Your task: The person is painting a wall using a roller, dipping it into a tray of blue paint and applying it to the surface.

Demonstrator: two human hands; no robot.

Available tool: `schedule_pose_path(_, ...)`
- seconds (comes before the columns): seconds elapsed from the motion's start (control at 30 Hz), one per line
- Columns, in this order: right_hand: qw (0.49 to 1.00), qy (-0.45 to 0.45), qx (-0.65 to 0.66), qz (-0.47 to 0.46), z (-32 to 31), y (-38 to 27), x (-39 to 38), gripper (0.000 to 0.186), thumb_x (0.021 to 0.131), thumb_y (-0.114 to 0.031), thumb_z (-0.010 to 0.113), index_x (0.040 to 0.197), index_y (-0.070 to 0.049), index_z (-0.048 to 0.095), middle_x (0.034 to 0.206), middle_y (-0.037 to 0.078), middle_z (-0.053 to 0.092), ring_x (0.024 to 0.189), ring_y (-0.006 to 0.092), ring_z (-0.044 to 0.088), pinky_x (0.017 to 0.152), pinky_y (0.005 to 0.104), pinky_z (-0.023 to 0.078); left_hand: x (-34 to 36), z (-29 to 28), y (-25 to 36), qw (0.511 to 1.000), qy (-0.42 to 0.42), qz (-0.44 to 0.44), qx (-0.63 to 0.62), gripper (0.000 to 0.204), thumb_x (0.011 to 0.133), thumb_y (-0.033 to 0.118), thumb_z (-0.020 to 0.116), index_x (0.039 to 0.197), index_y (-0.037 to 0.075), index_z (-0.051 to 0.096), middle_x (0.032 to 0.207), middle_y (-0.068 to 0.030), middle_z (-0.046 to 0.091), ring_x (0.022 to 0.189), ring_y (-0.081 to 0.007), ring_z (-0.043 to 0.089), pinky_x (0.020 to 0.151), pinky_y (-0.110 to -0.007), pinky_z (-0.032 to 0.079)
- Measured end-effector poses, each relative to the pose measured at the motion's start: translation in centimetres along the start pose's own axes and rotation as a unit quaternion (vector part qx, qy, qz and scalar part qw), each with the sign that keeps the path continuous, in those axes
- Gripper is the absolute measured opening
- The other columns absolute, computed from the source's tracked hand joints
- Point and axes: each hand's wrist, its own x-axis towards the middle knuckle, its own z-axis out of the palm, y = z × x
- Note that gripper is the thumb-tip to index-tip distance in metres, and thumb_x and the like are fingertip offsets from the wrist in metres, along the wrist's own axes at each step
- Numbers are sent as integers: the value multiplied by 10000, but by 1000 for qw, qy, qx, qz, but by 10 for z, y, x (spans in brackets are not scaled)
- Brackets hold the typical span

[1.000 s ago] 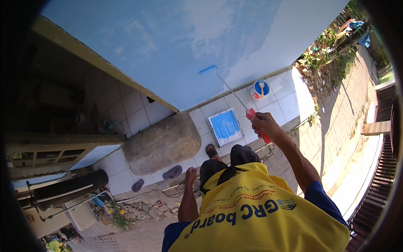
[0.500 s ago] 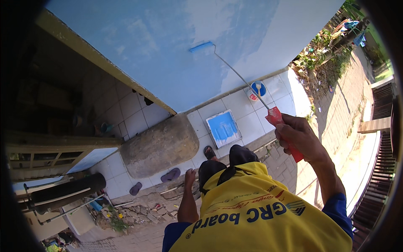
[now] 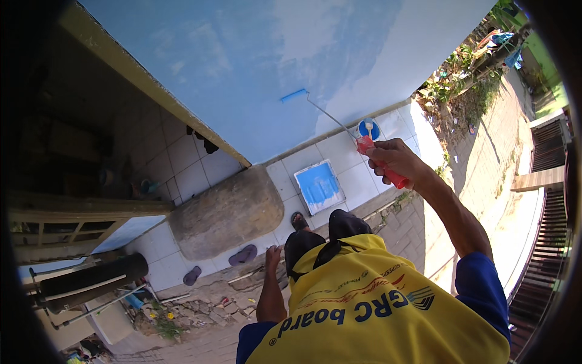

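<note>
My right hand [image 3: 397,162] is closed round the red handle [image 3: 397,178] of a paint roller. Its thin metal rod runs up to the left, and the blue roller sleeve [image 3: 294,96] lies against the light blue wall [image 3: 242,115]. Down at my side hangs my left hand [image 3: 273,255], its fingers curled in, with nothing visible in it. A white paint tray [image 3: 329,207] holding blue paint rests on the tiles before my feet. Beyond it, near the wall's foot, stands a small bucket of blue paint [image 3: 362,130] with a paintbrush [image 3: 369,127] in it.
Left of the tray lies a worn brown mat or slab [image 3: 227,212], near two loose purple sandals [image 3: 244,255]. A dark doorway [image 3: 121,121] opens at the left. Plants [image 3: 454,85] grow by the wall's right end, and a dark slatted gate [image 3: 545,242] stands far right.
My right hand has moved left and toward the wall with the roller. The roller sleeve has slid a little lower on the wall. My left hand stays at my side.
</note>
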Motion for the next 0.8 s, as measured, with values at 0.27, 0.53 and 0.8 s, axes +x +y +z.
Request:
schedule_pose_path(0.27,1000,10,-4,-22,17,-47,-74,267,969,-242,579,1044,13,607,789,20,587,609,65,567,439,220,482,-1,-2,-54,998,28,8,47,380,944,350,547,795,3,589,699,-119,591,668,-236,565,678,-418,454)
schedule_pose_path(0.53,998,52,-18,-43,13,-67,-115,267,978,-267,582,1021,-5,611,711,-18,555,518,28,514,381,194,435,28,-8,-9,998,-20,-18,54,420,943,347,563,1035,-60,615,964,-237,641,928,-360,603,813,-445,473)
schedule_pose_path(0.8,1000,-8,20,-4,10,-22,-10,254,943,-215,624,1026,25,610,770,47,605,588,96,588,416,242,481,47,-13,-13,997,-39,-69,25,550,940,369,577,1248,-86,603,1206,-284,649,1160,-403,618,977,-432,477)
